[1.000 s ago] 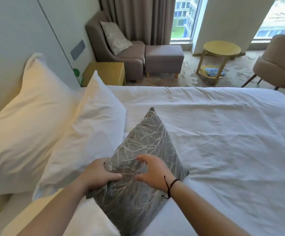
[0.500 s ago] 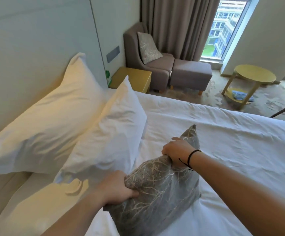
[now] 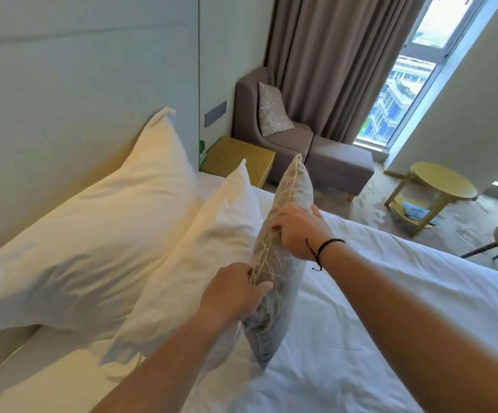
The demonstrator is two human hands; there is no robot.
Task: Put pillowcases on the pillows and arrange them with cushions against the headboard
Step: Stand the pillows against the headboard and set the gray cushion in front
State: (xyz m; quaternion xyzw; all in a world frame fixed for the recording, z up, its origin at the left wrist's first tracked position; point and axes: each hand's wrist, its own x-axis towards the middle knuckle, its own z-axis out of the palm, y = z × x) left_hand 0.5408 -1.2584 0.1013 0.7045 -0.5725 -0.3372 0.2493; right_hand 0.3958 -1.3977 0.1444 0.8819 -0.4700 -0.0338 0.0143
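Note:
A grey patterned cushion (image 3: 293,189) stands on edge on the bed, its seam toward me, leaning against the front white pillow (image 3: 200,257). My left hand (image 3: 232,293) grips the cushion's near edge low down. My right hand (image 3: 298,234), a black cord round its wrist, grips the same edge higher up. A larger white pillow (image 3: 92,228) leans on the pale headboard (image 3: 78,99) behind the front pillow.
The white bed sheet (image 3: 390,308) spreads to the right. Beyond the bed stand a yellow bedside table (image 3: 241,159), a grey armchair with a cushion (image 3: 271,114), a footstool (image 3: 340,165), a round yellow side table (image 3: 441,183) and curtains by the window.
The cushion has been lifted from lying flat to standing on edge and moved against the front pillow. Both hands shifted along its upper edge, and my view turned left.

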